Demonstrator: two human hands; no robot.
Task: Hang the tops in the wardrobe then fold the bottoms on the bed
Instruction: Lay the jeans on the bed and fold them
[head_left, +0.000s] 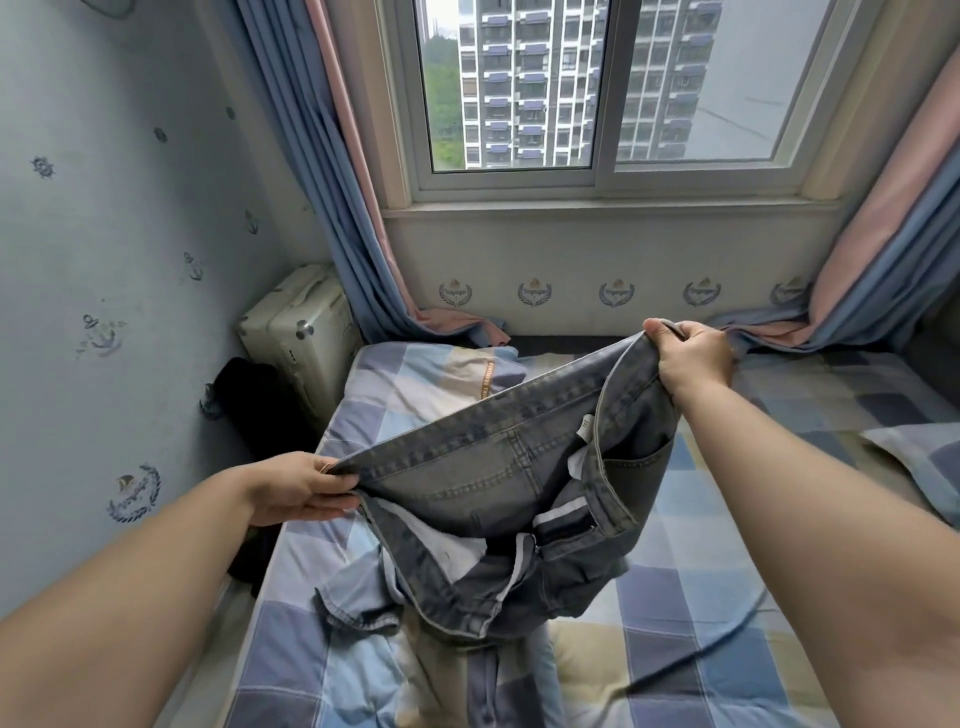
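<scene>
1. The jeans (483, 467) pinched at the waistband by the left hand (298, 486) and the right hand (693, 358) are grey washed denim, matt and coarse, with paler stitching and white cloth pocket linings.
2. The bed sheet (675, 597) below both hands is soft matt cloth in a check print, lightly creased.
3. The suitcase (291, 332) beyond the left hand is cream hard plastic with a dull sheen.
4. The curtains (343, 218) beyond the hands are smooth matt fabric, blue and pink.
</scene>
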